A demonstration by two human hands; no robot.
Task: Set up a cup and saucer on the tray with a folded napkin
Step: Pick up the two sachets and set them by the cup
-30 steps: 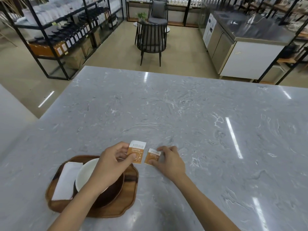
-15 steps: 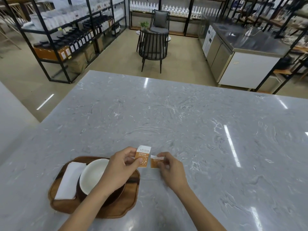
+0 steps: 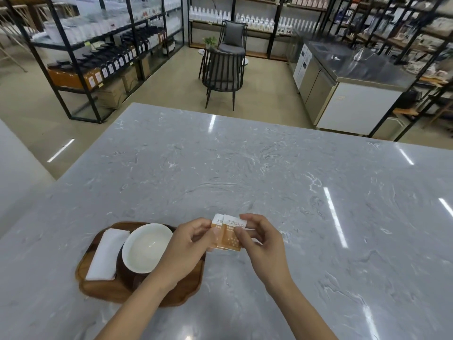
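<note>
A brown wooden tray (image 3: pixel 103 289) lies at the near left of the marble table. On it a white cup (image 3: pixel 145 249) stands on a dark saucer (image 3: pixel 128 276), with a folded white napkin (image 3: pixel 105 255) flat to the cup's left. Just right of the cup, above the tray's right edge, both hands hold two orange-and-white sachets together. My left hand (image 3: pixel 186 244) pinches the rear sachet (image 3: pixel 217 223). My right hand (image 3: pixel 261 241) pinches the front sachet (image 3: pixel 231 238), which overlaps the other.
The grey marble table (image 3: pixel 245 173) stretches far ahead and right. Beyond its far edge stand a black chair (image 3: pixel 224 72), black shelving racks (image 3: pixel 98 52) with jars and bottles on the left, and a steel counter (image 3: pixel 355 89) on the right.
My right hand lifted its sachet off the table and brought it against the one in my left hand; the two now overlap. The camera view tilted up slightly.
</note>
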